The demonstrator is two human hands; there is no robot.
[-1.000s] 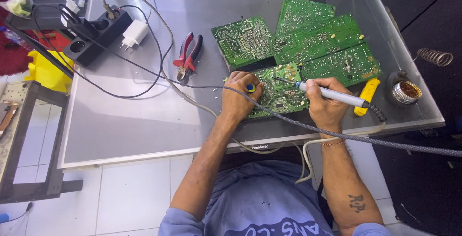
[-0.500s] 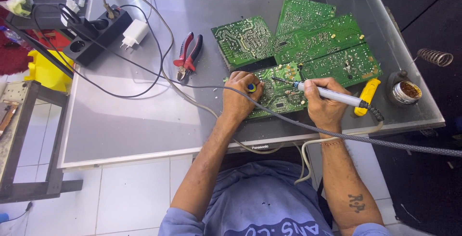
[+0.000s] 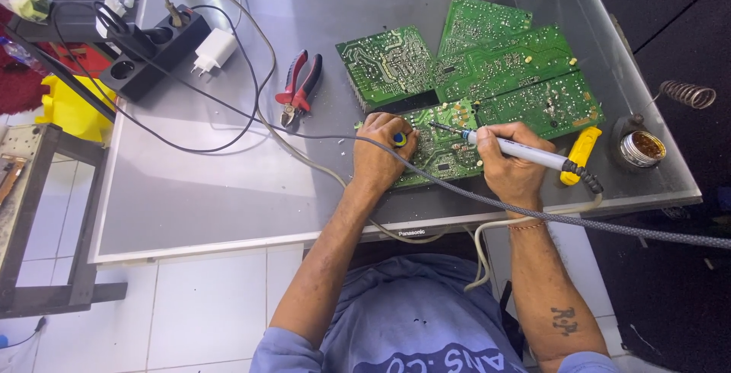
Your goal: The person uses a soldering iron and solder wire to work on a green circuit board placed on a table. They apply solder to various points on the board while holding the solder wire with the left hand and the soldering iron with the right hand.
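While the right hand (image 3: 512, 166) grips the soldering iron (image 3: 525, 154), its tip touches the circuit board (image 3: 442, 152).

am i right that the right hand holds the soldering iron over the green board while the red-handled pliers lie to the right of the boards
Not quite. The head view shows the red-handled pliers lying to the left of the boards, beside the cables, not to the right. The rest holds: the right hand holds the soldering iron with its tip over the green board.
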